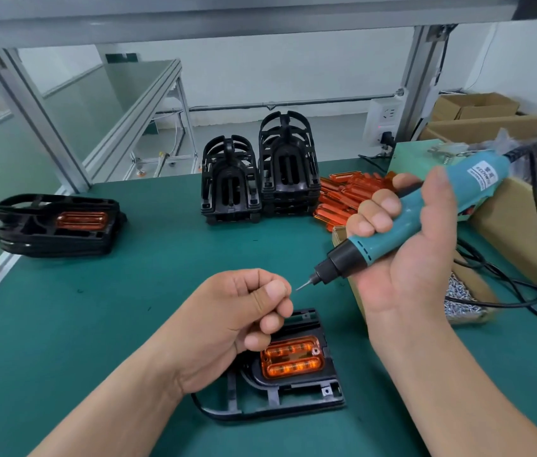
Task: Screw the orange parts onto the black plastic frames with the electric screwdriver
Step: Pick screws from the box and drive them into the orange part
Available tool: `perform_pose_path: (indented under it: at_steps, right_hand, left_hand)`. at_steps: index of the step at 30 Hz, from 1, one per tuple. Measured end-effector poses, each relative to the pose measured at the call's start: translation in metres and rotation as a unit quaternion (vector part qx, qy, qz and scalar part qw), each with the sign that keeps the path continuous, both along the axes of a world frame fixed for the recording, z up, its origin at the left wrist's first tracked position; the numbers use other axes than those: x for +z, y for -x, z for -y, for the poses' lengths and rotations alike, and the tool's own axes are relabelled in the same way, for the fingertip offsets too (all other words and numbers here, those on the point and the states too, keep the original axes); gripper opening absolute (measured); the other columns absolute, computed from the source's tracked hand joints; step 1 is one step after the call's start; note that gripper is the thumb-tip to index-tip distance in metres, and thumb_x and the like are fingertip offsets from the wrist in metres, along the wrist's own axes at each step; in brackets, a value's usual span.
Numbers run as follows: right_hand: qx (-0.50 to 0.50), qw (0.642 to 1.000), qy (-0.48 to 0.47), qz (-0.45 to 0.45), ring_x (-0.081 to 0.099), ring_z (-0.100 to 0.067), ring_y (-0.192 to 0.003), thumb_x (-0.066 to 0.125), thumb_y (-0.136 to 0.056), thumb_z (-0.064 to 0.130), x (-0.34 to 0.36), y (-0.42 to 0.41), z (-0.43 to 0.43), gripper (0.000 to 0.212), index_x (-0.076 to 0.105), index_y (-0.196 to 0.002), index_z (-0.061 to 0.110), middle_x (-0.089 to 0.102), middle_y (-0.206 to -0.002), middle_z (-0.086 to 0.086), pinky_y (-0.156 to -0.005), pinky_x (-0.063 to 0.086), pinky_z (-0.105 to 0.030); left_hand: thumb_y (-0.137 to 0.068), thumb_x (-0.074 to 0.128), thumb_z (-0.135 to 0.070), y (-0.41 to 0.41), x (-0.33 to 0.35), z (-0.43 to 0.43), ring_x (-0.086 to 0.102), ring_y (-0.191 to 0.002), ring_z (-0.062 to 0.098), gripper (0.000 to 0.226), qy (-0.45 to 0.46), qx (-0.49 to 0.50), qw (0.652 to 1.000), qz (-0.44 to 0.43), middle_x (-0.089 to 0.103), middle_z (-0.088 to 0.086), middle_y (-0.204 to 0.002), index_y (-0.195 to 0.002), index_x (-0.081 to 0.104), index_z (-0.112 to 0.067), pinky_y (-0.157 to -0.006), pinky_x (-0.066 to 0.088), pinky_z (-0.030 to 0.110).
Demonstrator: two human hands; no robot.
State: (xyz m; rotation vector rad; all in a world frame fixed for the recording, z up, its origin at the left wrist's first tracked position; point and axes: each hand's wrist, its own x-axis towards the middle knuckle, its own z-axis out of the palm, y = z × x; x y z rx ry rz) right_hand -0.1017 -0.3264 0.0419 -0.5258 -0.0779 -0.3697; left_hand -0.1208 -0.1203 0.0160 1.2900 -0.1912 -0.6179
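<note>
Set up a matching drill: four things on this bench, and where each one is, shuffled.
Things:
1. electric screwdriver
2. loose orange parts
3. screws
4. flat frame stack

Places:
A. far left of the mat
B. in the cardboard box
C. in the right hand
D. beside the upright frame stacks

Pairs: 1-C, 2-D, 3-B, 4-A.

We see right hand [408, 262] gripping teal screwdriver [420, 209], bit aimed at left hand [237, 324], fingers curled, thumb on forefinger, above black frame [296, 395] with orange part [293, 357] seated.
</note>
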Motion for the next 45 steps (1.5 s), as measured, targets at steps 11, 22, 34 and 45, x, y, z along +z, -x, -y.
perform_pose_path:
  at_steps: [11,22,34,45]
  right_hand:
    - [-0.001,1.0,0.008,0.02,0.043,-0.008,-0.058,0.056,-0.108,0.043,0.003,0.003,-0.006,0.028,0.058,-0.096,0.018,0.046,-0.073,0.005,-0.059,0.043,-0.024]
    - [0.0,1.0,0.014,0.018,0.041,-0.008,-0.059,0.057,-0.108,0.043,0.003,0.003,-0.004,0.027,0.057,-0.096,0.019,0.046,-0.074,0.006,-0.059,0.042,-0.024]
    - [-0.013,0.997,0.06,0.041,0.046,-0.009,-0.061,0.054,-0.108,0.047,0.004,0.005,-0.008,0.028,0.058,-0.1,0.02,0.047,-0.076,0.005,-0.063,0.045,-0.025]
    - [-0.034,0.996,0.069,0.038,0.05,-0.013,-0.069,0.061,-0.092,0.059,0.002,0.005,-0.013,0.042,0.057,-0.108,0.02,0.048,-0.081,0.002,-0.071,0.049,-0.028]
  left_hand:
    - [-0.099,0.067,-0.014,0.006,0.001,0.004,0.048,-0.064,0.01,0.011,0.034,-0.002,0.999,-0.02,0.063,0.01,-0.089,-0.099,0.071,-0.005,-0.049,0.041,0.018]
    - [-0.095,0.071,-0.017,0.007,0.0,0.006,0.047,-0.064,0.01,0.01,0.034,0.015,0.999,-0.026,0.062,0.011,-0.088,-0.094,0.074,-0.007,-0.049,0.04,0.019]
    - [-0.093,0.07,-0.017,0.011,-0.001,0.012,0.047,-0.062,0.011,0.012,0.015,0.078,0.997,-0.01,0.064,0.012,-0.085,-0.089,0.074,-0.006,-0.048,0.041,0.02]
    - [-0.104,0.064,-0.018,0.013,-0.007,0.017,0.045,-0.058,0.014,0.021,-0.043,0.149,0.986,0.061,0.064,0.006,-0.077,-0.087,0.074,-0.011,-0.051,0.041,0.023]
